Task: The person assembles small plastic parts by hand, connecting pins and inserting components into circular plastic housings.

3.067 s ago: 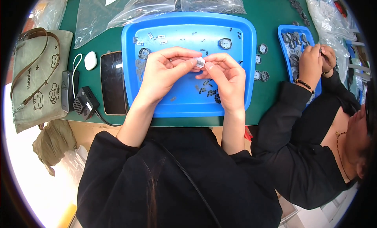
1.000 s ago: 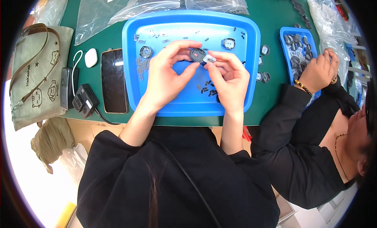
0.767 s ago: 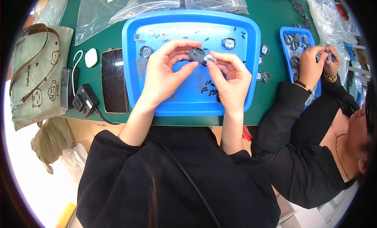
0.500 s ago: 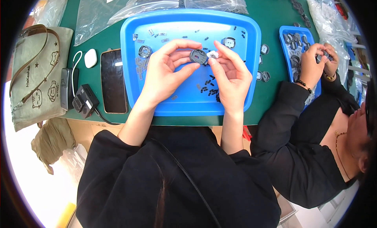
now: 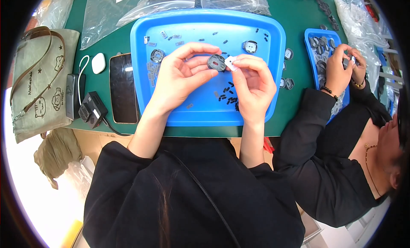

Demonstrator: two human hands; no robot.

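Above the blue tray [image 5: 205, 119], my left hand [image 5: 181, 75] pinches a round dark grey plastic housing [image 5: 216, 63] between thumb and fingers, its recessed face showing. Just right of it, a small white plastic piece [image 5: 230, 63] is pinched in the fingertips of my right hand [image 5: 255, 79]. The two parts are very close; whether they touch I cannot tell. Below them in the tray lie many tiny black parts [image 5: 230, 98]. Small grey clear-looking pieces [image 5: 152, 72] are by the tray's left side. Two more housings rest in the tray, one at left [image 5: 157, 56], one at upper right [image 5: 250, 46].
A phone [image 5: 124, 87], a black device [image 5: 93, 109], a white case [image 5: 98, 63] and a cloth bag [image 5: 42, 77] lie to the left. Plastic bags [image 5: 158, 6] lie behind. At right, a co-worker's hands [image 5: 344, 70] hold a part over another blue tray [image 5: 314, 55]; loose housings [image 5: 289, 54] sit between.
My right fingers have shifted their grip on the white piece, the index finger now curled over it. The housing in my left hand has moved very slightly right.
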